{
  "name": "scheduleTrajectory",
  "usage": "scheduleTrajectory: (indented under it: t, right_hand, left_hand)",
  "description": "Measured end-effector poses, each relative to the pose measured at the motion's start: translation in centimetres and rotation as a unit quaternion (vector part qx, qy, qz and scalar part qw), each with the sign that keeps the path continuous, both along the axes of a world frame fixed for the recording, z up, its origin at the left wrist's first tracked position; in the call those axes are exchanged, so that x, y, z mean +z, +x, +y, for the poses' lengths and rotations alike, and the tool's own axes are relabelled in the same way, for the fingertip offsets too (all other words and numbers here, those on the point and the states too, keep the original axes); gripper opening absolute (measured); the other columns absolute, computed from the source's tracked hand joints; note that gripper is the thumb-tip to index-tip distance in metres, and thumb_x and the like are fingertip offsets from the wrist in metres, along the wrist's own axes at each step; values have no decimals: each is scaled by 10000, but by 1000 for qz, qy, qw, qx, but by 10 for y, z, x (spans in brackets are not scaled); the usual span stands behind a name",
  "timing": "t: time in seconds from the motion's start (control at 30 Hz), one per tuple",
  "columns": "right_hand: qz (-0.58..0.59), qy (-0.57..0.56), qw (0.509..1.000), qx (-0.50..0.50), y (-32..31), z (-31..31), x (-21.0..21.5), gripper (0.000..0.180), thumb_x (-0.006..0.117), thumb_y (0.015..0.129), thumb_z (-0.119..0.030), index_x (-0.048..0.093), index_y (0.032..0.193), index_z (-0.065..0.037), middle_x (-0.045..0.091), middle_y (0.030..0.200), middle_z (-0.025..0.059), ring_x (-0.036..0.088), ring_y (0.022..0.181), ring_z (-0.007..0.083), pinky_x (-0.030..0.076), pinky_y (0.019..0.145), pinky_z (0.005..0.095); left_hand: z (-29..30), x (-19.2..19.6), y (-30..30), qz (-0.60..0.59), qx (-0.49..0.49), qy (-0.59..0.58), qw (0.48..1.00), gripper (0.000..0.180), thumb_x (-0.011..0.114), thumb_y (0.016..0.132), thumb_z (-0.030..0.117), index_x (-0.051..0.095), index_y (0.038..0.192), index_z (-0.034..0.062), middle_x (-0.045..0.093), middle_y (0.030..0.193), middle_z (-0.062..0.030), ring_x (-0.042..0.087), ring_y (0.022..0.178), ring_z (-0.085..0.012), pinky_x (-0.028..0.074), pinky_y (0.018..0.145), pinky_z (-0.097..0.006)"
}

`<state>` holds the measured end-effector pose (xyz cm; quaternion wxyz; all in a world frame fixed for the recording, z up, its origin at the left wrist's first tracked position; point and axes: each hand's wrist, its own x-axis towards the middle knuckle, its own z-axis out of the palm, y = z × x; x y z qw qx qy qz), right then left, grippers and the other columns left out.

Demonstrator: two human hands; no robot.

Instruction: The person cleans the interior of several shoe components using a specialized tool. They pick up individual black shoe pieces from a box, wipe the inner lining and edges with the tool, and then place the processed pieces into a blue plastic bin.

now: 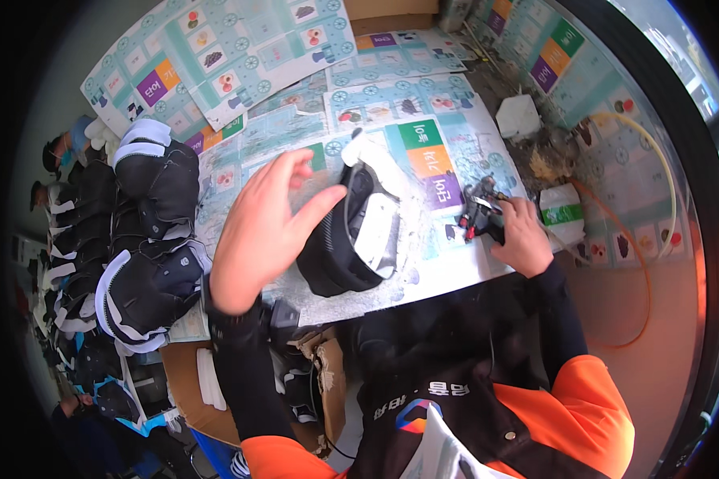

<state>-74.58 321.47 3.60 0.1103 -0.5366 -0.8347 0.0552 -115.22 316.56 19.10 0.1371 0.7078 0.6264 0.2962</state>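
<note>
A black shoe upper with white trim [351, 235] lies on the paper-covered worktable [447, 271] in front of me. My left hand [265, 227] hovers just left of it, fingers spread, thumb close to its black side, holding nothing. My right hand [522, 235] rests on the table to the right and grips a small black spray gun [479, 214] with red details, its nozzle pointing left toward the shoe piece. A hose runs off to the right from that tool.
A tall stack of black-and-white shoe uppers [148, 239] fills the left. An open cardboard box [311, 383] sits below the table edge. A white container with a green label [562, 211], a white lump [519, 116] and an orange hose [643, 271] lie right.
</note>
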Motion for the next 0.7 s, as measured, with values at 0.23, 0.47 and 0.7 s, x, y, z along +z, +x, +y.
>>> scheduleTrajectory:
  t: [0.23, 0.47, 0.7]
  right_hand:
    - [-6, 45, 999, 27, -9, 26, -33, 360, 714, 754, -117, 582, 1021, 83, 608, 1077, 291, 568, 1107, 472, 488, 986, 507]
    - [383, -188, 904, 32, 11, -24, 31, 346, 568, 824, -1, 634, 1160, 54, 728, 1029, 254, 697, 911, 440, 562, 804, 467]
    - [488, -357, 793, 80, -6, -64, 59, 211, 606, 805, -30, 649, 1009, 5, 705, 850, 93, 668, 717, 203, 557, 614, 342]
  left_hand:
    - [93, -39, 66, 253, 23, -93, 963, 528, 759, 903, 367, 675, 1201, -61, 753, 1111, -262, 720, 1093, -424, 579, 942, -484]
    - [61, -52, 60, 289, 146, -48, 945, 248, 728, 835, 193, 776, 1030, 47, 766, 1029, -207, 719, 1030, -422, 575, 876, -517]
    - [-27, -24, 120, 291, 83, 196, 933, 123, 700, 919, 132, 686, 1036, 98, 645, 955, -117, 698, 865, -380, 564, 744, -488]
